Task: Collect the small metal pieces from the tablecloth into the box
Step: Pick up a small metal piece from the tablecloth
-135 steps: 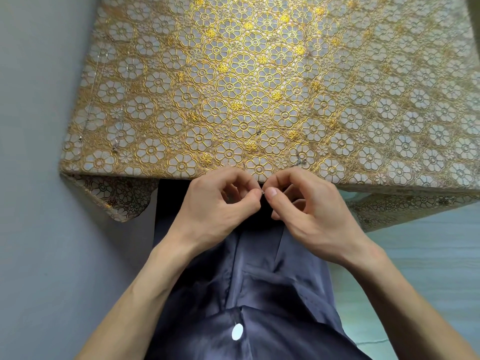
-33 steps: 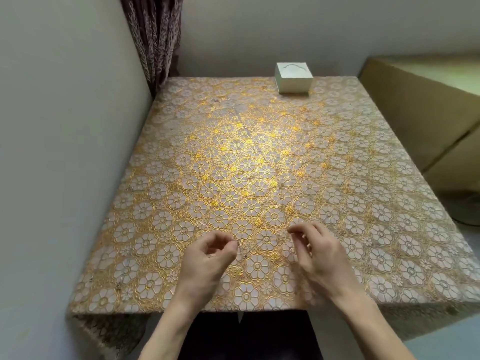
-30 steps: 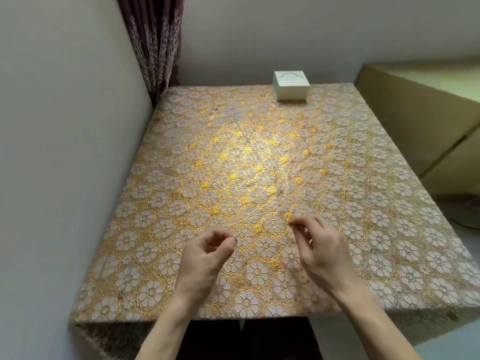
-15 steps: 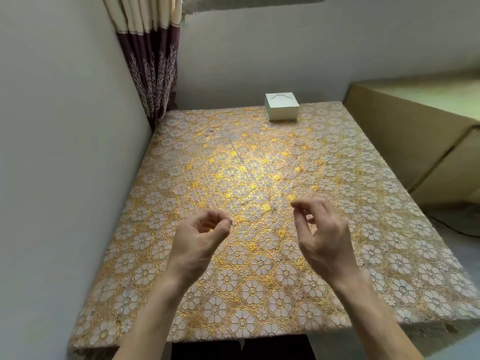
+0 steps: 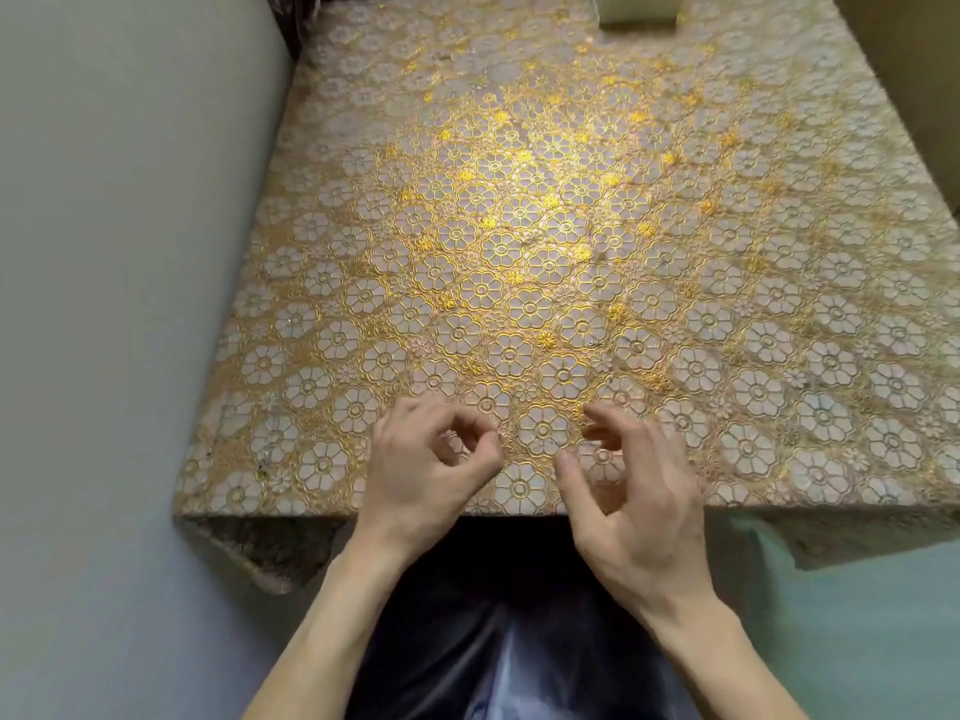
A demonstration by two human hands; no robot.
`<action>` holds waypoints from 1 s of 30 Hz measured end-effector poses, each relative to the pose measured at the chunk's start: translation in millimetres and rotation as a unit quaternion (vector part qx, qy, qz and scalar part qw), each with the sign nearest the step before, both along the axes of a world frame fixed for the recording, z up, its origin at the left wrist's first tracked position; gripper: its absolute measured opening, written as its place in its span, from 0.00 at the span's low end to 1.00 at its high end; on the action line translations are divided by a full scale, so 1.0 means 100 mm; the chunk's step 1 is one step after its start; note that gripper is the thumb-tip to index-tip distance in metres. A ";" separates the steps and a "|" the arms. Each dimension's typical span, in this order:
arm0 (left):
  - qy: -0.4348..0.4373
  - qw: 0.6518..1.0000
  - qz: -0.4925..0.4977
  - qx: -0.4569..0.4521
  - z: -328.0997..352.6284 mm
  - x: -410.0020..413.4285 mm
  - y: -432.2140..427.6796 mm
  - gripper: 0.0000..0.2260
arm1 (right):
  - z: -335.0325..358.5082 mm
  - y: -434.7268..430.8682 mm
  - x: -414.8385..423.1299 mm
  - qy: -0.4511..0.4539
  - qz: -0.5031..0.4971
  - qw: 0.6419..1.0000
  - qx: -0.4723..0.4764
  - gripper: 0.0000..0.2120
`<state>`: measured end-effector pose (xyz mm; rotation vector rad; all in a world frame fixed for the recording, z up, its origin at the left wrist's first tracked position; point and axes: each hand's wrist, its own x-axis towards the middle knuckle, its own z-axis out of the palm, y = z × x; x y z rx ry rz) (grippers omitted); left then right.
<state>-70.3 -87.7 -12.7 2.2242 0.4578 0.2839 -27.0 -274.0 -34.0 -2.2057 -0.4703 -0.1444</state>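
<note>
The gold floral tablecloth [image 5: 519, 226] covers the whole table. The white box [image 5: 638, 13] stands at the far edge, cut off by the top of the frame. My left hand [image 5: 431, 475] hovers over the near edge, with thumb and forefinger pinched as if on a small metal piece too tiny to make out. My right hand [image 5: 631, 501] is beside it, with fingers curled, thumb apart and nothing in it. Tiny specks that may be metal pieces lie on the cloth, one mid-table [image 5: 592, 344] and one near the left edge [image 5: 265, 462].
A plain wall [image 5: 119, 252] runs along the table's left side. The cloth hangs over the near edge [image 5: 270, 543], with my dark clothing below. A tan padded surface [image 5: 924, 70] sits past the right edge.
The view has tipped down, so the box now sits at the top of the frame. Both hands have drawn back to the near edge. The left pinch is unchanged and the right hand has spread.
</note>
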 end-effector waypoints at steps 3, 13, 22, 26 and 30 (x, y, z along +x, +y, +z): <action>-0.015 1.000 -0.010 -0.023 -0.01 -0.02 0.01 0.04 | 0.07 0.12 -0.09 0.043 0.018 0.998 0.039 0.15; -0.026 0.998 -0.057 -0.004 -0.12 -0.02 0.10 0.03 | 0.09 0.25 0.02 0.144 0.088 0.984 0.056 0.04; -0.021 0.997 -0.068 0.027 -0.18 -0.05 0.09 0.05 | 0.07 0.27 0.14 0.125 0.168 0.977 0.025 0.02; -0.016 0.997 -0.070 0.023 -0.18 -0.05 0.10 0.05 | 0.06 0.27 0.18 0.112 0.194 0.975 0.001 0.01; -0.014 0.997 -0.075 0.025 -0.18 -0.05 0.10 0.05 | 0.05 0.27 0.20 0.091 0.205 0.974 -0.022 0.01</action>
